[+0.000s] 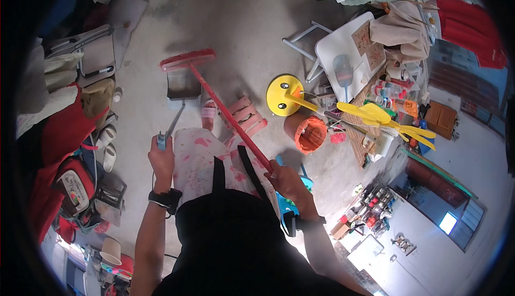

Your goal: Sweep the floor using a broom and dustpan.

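Note:
My left hand (161,157) grips the blue-tipped handle (161,140) of a long-handled dustpan. Its pan (184,89) rests on the concrete floor, with a row of comb teeth along the near side. In my right hand (290,181) is the upper end of a red broom handle (235,125), which slants away to the left. The broom head (188,59), with red bristles, lies across the far edge of the pan. Whether any sweepings are in the pan, I cannot tell.
A pink slatted stool (246,116) stands beside my slippered foot (208,114). To the right are an orange-lined waste bin (312,135), a yellow duck-faced fan (285,95) and a white folding table (334,42). Shoes (108,147), bags and a folding chair (96,54) line the left side.

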`<state>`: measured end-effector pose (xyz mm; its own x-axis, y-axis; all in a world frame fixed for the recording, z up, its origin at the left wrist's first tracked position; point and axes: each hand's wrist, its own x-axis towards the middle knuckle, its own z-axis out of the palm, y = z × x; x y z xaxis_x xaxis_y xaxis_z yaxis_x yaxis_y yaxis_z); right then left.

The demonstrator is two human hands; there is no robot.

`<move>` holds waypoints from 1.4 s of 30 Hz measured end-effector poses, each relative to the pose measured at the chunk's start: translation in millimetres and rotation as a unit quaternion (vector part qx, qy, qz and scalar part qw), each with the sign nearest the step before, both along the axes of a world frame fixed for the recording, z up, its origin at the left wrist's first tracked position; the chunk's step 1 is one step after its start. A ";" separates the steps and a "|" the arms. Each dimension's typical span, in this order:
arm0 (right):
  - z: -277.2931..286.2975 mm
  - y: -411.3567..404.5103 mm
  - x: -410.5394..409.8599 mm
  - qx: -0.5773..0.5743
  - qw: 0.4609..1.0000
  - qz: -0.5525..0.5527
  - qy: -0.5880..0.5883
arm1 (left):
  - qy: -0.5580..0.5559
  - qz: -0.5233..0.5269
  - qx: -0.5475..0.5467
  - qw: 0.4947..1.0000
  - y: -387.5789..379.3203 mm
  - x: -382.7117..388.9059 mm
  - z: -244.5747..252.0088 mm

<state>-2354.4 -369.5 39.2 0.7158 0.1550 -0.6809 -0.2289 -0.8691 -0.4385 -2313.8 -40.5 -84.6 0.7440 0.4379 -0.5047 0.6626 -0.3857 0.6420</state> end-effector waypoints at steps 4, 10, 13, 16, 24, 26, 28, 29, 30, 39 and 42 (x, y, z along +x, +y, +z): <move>-2.9 1.1 -13.6 0.000 1.000 -0.004 -0.004 | 0.010 -0.008 0.001 1.000 -3.3 3.2 4.5; -6.2 -4.4 -15.8 -0.010 1.000 -0.010 0.012 | 0.029 -0.006 -0.018 0.999 -6.0 12.8 22.1; -8.9 -3.6 -19.3 -0.005 1.000 -0.017 0.006 | 0.038 -0.004 -0.010 0.999 -11.7 16.1 28.7; -10.3 2.7 -22.3 0.007 1.000 -0.016 -0.004 | -0.073 -0.038 0.042 0.996 -0.6 1.6 -1.6; 8.9 11.5 -12.7 0.014 0.998 -0.050 0.023 | 0.002 0.030 -0.051 0.998 -8.8 7.2 15.0; 10.8 10.0 -13.7 0.013 0.997 -0.063 0.033 | -0.017 0.017 -0.047 0.999 -9.0 5.8 14.5; 12.0 1.1 -15.7 0.007 0.997 -0.071 0.039 | -0.001 0.020 -0.044 0.999 -11.1 7.9 13.7; 10.8 -6.9 -22.7 0.015 0.996 -0.085 0.030 | 0.015 0.018 -0.039 0.999 -12.2 8.1 13.7; 9.0 -13.4 -28.0 0.027 0.995 -0.098 0.021 | 0.014 0.026 -0.037 0.999 -10.4 4.6 8.1; 28.3 -70.4 -70.7 -0.064 0.972 -0.210 0.083 | 0.033 0.009 0.040 0.999 -13.8 2.8 9.3; 5.4 -87.7 -75.0 -0.047 0.943 -0.319 0.076 | 0.036 0.021 0.019 0.999 -17.4 8.8 12.8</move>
